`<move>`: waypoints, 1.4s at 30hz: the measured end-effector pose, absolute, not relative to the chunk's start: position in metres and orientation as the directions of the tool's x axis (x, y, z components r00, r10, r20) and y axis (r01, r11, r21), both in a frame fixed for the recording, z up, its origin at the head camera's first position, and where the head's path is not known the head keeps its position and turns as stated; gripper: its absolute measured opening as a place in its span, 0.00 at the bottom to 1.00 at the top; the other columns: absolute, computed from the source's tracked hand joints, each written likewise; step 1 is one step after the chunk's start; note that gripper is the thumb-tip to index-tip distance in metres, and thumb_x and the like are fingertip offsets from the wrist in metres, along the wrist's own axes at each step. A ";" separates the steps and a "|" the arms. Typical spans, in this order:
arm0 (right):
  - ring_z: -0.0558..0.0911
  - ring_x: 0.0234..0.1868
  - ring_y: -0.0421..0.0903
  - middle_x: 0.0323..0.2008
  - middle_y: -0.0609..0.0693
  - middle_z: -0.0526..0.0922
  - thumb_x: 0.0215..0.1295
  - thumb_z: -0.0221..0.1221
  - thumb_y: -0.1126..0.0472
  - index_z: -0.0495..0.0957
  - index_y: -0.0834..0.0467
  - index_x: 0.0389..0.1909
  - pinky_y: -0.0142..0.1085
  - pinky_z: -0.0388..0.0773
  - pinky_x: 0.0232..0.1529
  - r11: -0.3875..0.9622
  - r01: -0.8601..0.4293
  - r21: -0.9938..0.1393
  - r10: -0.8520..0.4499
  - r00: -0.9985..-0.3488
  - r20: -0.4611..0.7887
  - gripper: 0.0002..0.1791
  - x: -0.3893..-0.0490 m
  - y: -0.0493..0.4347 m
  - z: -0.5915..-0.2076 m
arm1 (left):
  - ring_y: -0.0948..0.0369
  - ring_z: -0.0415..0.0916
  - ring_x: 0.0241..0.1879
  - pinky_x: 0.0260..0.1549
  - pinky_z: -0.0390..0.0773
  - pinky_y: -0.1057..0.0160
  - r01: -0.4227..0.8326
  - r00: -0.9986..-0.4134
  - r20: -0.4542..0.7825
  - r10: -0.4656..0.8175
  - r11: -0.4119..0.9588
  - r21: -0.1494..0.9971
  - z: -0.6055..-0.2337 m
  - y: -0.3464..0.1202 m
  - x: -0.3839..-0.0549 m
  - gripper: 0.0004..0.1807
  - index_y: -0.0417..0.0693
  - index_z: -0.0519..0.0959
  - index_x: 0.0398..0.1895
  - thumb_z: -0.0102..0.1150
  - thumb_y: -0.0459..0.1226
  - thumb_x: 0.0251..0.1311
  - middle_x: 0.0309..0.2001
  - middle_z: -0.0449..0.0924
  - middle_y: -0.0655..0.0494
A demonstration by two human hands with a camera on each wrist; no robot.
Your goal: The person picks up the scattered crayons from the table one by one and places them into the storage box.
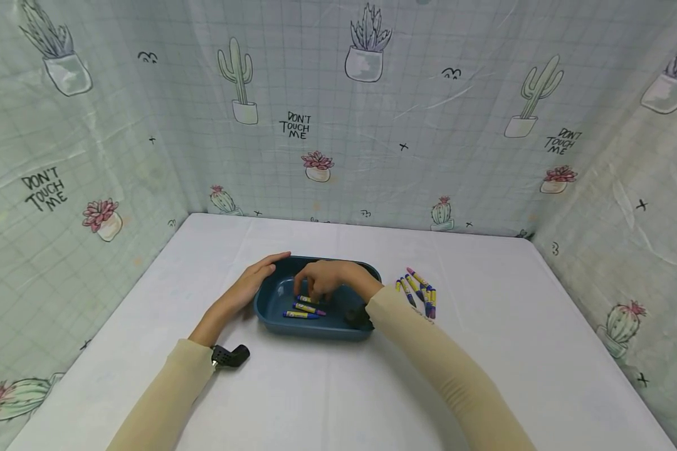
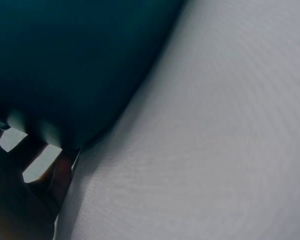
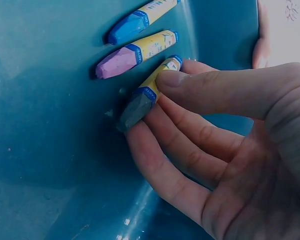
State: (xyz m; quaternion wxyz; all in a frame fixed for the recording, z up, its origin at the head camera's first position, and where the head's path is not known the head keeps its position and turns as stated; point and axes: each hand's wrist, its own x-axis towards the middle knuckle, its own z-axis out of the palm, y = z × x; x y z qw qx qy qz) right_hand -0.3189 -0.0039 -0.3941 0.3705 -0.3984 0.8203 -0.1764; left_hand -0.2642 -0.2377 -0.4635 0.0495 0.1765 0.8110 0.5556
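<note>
A dark teal plastic tray [image 1: 316,334] stands on the white table, the left hand [image 1: 251,285] against its left end with extended fingers along the rim. In the left wrist view, that hand's fingers [image 2: 60,180] touch the tray's outer wall. Inside the tray, the right hand [image 1: 326,277] pinches a grey oil pastel [image 3: 140,102] between thumb and fingers, low over the tray's floor. Beside it lie a pink-purple oil pastel [image 3: 117,62] and a blue oil pastel [image 3: 127,27], roughly parallel, all in yellow wrappers with blue bands.
Several more oil pastels [image 1: 419,291] lie in a loose cluster on the table, right of the tray. A black wrist camera [image 1: 231,356] sits at the left cuff. Patterned cloth walls [image 1: 361,188] enclose the table at the back and both sides.
</note>
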 end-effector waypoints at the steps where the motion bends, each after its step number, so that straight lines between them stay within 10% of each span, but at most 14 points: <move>1: 0.85 0.42 0.46 0.45 0.54 0.85 0.70 0.59 0.72 0.80 0.53 0.61 0.39 0.88 0.39 0.623 -0.517 -0.587 -0.782 -0.409 -0.470 0.22 -0.319 -0.004 -0.394 | 0.46 0.49 0.83 0.80 0.48 0.36 0.236 -0.932 0.119 0.343 0.324 0.916 -0.464 -0.238 -0.265 0.25 0.56 0.63 0.80 0.32 0.41 0.84 0.81 0.59 0.50; 42: 0.87 0.41 0.45 0.42 0.53 0.86 0.69 0.61 0.71 0.80 0.55 0.62 0.38 0.89 0.40 0.627 -0.467 -0.623 -0.778 -0.394 -0.488 0.22 -0.316 -0.006 -0.394 | 0.44 0.48 0.82 0.79 0.48 0.34 0.249 -0.930 0.126 0.345 0.341 0.907 -0.464 -0.238 -0.264 0.26 0.54 0.62 0.80 0.32 0.42 0.84 0.81 0.58 0.48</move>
